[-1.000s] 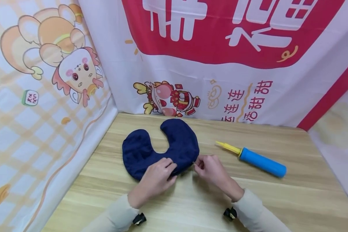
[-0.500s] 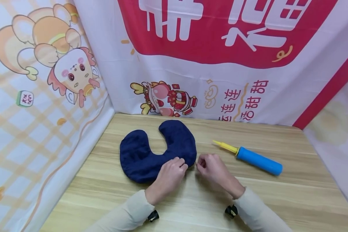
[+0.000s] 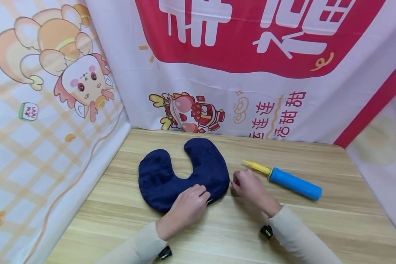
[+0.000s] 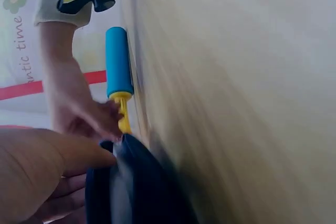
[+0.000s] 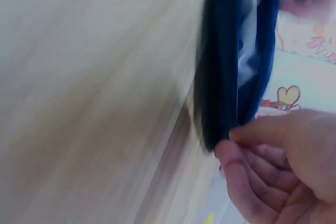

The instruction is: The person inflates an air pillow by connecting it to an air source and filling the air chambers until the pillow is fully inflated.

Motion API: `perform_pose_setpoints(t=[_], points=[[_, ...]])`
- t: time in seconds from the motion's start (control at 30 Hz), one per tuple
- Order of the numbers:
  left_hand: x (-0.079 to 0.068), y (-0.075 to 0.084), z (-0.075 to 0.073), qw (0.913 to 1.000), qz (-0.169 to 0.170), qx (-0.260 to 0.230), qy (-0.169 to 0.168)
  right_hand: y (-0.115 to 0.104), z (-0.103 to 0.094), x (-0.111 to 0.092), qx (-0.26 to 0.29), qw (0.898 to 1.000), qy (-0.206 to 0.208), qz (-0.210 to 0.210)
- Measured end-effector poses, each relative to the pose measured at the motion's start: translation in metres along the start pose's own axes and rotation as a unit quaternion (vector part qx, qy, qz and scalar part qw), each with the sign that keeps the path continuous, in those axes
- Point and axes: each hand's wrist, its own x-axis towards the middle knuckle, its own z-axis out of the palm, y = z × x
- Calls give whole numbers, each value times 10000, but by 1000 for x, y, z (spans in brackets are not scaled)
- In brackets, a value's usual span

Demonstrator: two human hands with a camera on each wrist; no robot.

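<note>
Pillow: navy, U-shaped [image 3: 181, 186], flat on the wooden table [image 3: 343, 220], centre of the head frame, its gap toward the top.
Pillow edge: parted along the lower-right curve; pale interior [image 5: 249, 40] visible in the right wrist view.
Left hand [image 3: 188, 205]: lower centre; thumb and fingers pinching the parted edge.
Right hand [image 3: 250, 187]: right of centre; thumb and forefinger pinching at the pillow's right edge; exact part gripped cannot be told.
Pump [image 3: 295, 183]: blue body, yellow nozzle pointing upper left; right of frame, apart from both hands.
</note>
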Motion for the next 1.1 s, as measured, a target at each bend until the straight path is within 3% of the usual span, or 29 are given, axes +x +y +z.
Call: perform_pose_setpoints(t=[0.2, 0.3, 0.37, 0.47, 0.6, 0.73, 0.93, 1.1], points=[[-47, -20, -21, 9983, -143, -490, -273, 14, -13, -22, -339, 9979, -495, -251], [-63, -30, -26, 9967, -65, -723, -355, 18, -19, -30, -420, 9963, -578, -469], [-69, -37, -28, 9954, -55, -873, -399, 18, -22, -31, -554, 9934, -562, -828], [-74, -45, -29, 9926, -92, -1091, -528, 13, -25, -31, -867, 9836, -591, -1467], [-78, -53, -28, 9856, -222, -1465, -813, 5, -22, -23, -1292, 9531, -778, -2624], [-78, -57, -26, 9749, -347, -1845, -1194, 6, -11, -15, -1578, 9257, -1003, -3289], [-74, -61, -23, 9552, -493, -2281, -1821, 9, 1, -12, -1728, 9197, -1293, -3281], [-72, -67, -25, 9375, -846, -2720, -2001, 9, 2, -8, -1702, 9200, -1276, -3293]])
